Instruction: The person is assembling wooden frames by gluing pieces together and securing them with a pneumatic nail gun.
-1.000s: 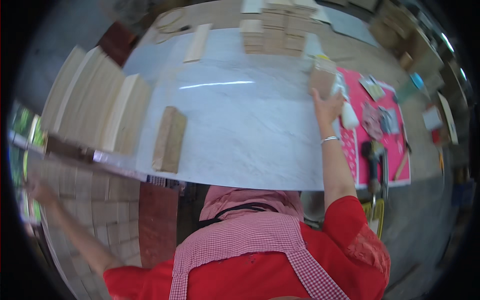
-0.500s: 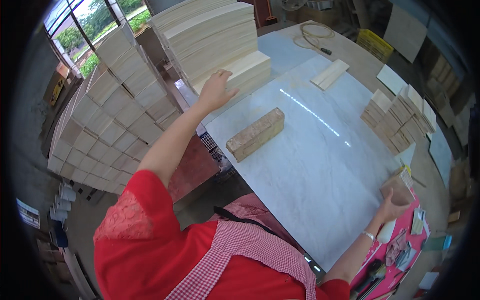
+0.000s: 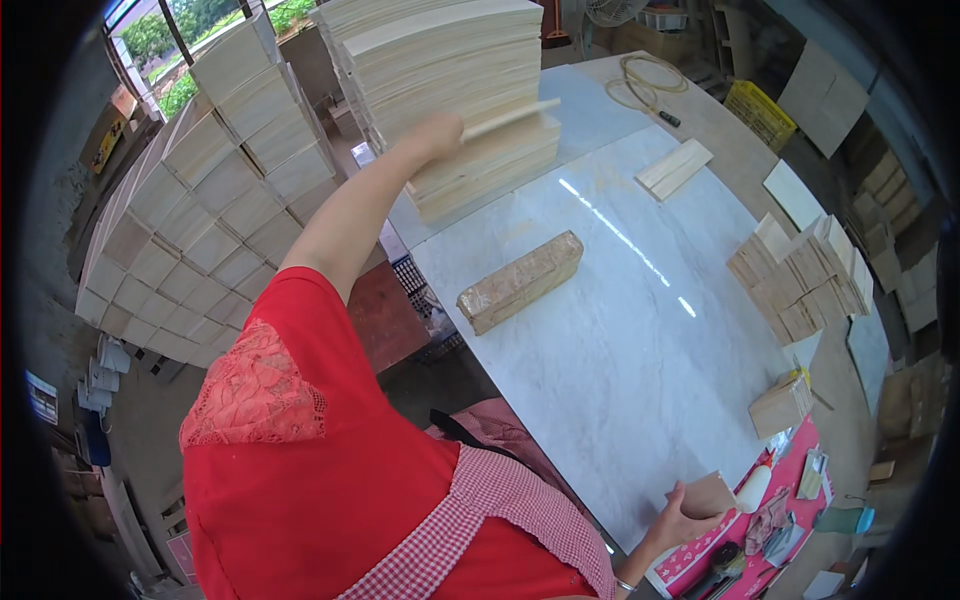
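Note:
My left hand (image 3: pixel 440 137) grips a thin pale wooden board (image 3: pixel 512 118) at its near end, lifted at a tilt just over the lower step of a tall stack of boards (image 3: pixel 445 60). The hand is slightly blurred. My right hand (image 3: pixel 682 516) is closed round a small flat wooden piece (image 3: pixel 706 496) above the near right edge of the marble-patterned table (image 3: pixel 600 400). Beyond it stands a small block of stacked wooden pieces (image 3: pixel 780 408). A long, worn, brown-wrapped block (image 3: pixel 522 282) lies on the table between my arms.
Stacked wooden pieces (image 3: pixel 805 270) stand at the table's right. A pale wooden strip (image 3: pixel 674 169) lies toward the far side. A pink cloth (image 3: pixel 790 480) bears a white bottle (image 3: pixel 753 489) and tools. High stacks of boards (image 3: pixel 200 230) rise on the left.
My left hand has picked up a board from the stack's lower step. My right hand has drawn back toward me from the small block, now with a wooden piece in it.

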A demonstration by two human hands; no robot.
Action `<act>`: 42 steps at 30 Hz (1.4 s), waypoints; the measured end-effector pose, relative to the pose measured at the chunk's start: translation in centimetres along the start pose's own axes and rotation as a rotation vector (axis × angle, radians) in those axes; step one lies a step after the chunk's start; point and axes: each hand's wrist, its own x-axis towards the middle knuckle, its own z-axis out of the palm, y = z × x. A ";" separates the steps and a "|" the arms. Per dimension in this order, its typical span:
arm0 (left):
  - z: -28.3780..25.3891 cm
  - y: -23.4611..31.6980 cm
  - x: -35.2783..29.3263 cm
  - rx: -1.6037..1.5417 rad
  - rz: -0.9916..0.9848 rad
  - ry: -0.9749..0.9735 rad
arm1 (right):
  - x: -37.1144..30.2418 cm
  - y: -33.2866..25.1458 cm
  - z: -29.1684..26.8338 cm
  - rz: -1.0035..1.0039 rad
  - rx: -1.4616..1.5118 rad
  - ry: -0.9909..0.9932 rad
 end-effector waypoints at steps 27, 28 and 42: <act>4.3 9.4 -21.6 -0.093 1.083 0.132 | -6.4 -1.1 -2.8 0.088 0.574 0.013; 4.4 9.6 -22.0 -0.089 1.032 0.091 | -6.6 -1.4 -3.2 0.155 0.456 -0.028; 8.0 24.5 -33.4 -0.859 1.026 -0.438 | -6.5 -3.5 -2.8 0.291 0.717 -0.146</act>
